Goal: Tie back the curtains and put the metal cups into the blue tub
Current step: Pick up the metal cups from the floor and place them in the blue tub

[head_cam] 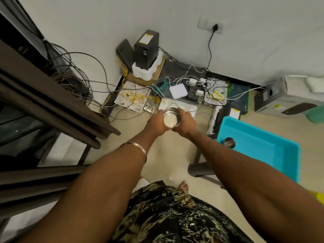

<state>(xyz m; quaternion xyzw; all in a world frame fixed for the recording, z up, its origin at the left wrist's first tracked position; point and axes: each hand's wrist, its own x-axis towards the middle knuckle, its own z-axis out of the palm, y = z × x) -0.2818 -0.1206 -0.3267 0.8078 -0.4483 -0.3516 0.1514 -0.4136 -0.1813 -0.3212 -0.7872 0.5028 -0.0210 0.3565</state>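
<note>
Here, in the head view, near the middle of the frame: a metal cup (171,118), upright with its mouth toward the camera, gripped from both sides. On its left side the left hand (156,124), fingers curled round the wall; on its right side the right hand (185,124), fingers wrapped round the wall too. On the left wrist a thin metal bangle (138,148). At right of centre, the blue tub (259,146), tilted in the picture, with a second metal cup (229,142) inside near its left corner, lying on its side. Well apart, cup in hands and tub. Along the left edge, dark brown curtains (52,106) in heavy folds; whether tied back or not, impossible to tell. Across the upper middle, against the white wall, a tangle of cables (136,95), a black box (147,48) in white foam, and a small white box (177,90). At the bottom, a patterned dark garment (166,213) and a bare foot (183,186) on the pale floor.
</note>
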